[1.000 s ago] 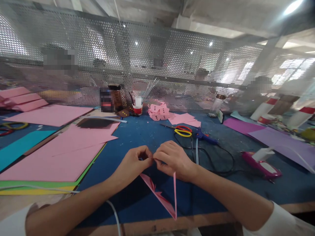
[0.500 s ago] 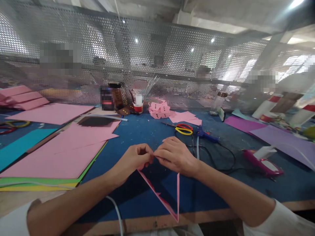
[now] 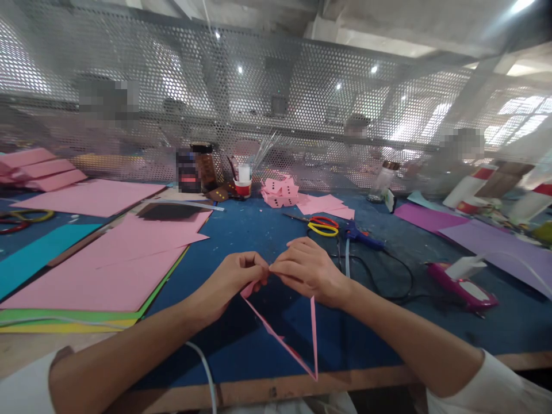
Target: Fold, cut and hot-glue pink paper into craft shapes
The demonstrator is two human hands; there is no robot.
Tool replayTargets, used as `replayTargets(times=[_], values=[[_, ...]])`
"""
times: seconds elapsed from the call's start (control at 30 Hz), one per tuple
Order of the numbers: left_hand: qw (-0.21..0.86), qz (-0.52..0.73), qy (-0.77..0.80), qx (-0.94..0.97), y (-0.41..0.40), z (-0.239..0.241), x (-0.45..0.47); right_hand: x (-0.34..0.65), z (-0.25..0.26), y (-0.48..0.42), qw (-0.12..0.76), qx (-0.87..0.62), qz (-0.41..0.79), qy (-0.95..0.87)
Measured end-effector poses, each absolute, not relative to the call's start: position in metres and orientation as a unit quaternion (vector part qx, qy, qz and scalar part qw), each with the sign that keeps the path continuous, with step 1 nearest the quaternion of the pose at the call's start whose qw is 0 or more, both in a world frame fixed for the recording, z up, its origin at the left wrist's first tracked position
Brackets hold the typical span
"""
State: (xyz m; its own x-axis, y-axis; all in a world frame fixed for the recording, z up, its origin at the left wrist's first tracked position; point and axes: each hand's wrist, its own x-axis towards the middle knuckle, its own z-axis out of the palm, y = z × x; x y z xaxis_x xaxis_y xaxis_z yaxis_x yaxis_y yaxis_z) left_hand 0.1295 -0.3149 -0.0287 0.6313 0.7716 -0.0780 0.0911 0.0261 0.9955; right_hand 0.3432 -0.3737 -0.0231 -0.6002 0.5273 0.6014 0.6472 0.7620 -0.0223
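Above the blue table, a folded pink paper strip [image 3: 281,340] hangs below my hands in a V shape, its lower corner pointing toward the front edge. My left hand [image 3: 245,275] pinches one end of it with thumb and forefinger. My right hand [image 3: 307,270] is closed on the other end, and the two hands' fingertips meet in the middle. What lies right between the fingertips is hidden. Beyond my hands lie scissors with red and yellow handles [image 3: 323,226] and a blue glue gun [image 3: 362,237].
Pink sheets [image 3: 95,276] cover green and yellow ones at left. Pink dotted paper pieces [image 3: 280,192] sit at the back beside a red-and-white cup [image 3: 242,188]. A magenta device [image 3: 463,286] and purple sheets [image 3: 495,247] lie at right. A perforated metal screen [image 3: 276,103] stands behind.
The strip's lower corner has swung slightly up and right, and a bit more of the strip shows under my left hand. Both hands stay nearly in place.
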Motion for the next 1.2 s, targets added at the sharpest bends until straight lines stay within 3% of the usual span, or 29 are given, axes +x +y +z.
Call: replayTargets(times=[0.4,0.53,0.67,0.9,1.2], values=[[0.651,0.265,0.344,0.623,-0.317,-0.023,0.13,0.338,-0.027,-0.372,0.362,-0.365,-0.015,-0.858],[0.635,0.286,0.339,0.633,-0.316,-0.025,0.13,0.329,-0.024,-0.375,0.432,-0.415,0.122,-0.791],[0.623,0.289,0.331,0.647,-0.317,-0.026,0.129,0.324,-0.021,-0.378,0.445,-0.459,0.216,-0.738],[0.601,0.289,0.328,0.669,-0.318,-0.028,0.129,0.323,-0.031,-0.375,0.437,-0.465,0.169,-0.751],[0.574,0.281,0.332,0.694,-0.315,-0.03,0.131,0.322,-0.03,-0.376,0.42,-0.477,0.2,-0.746]])
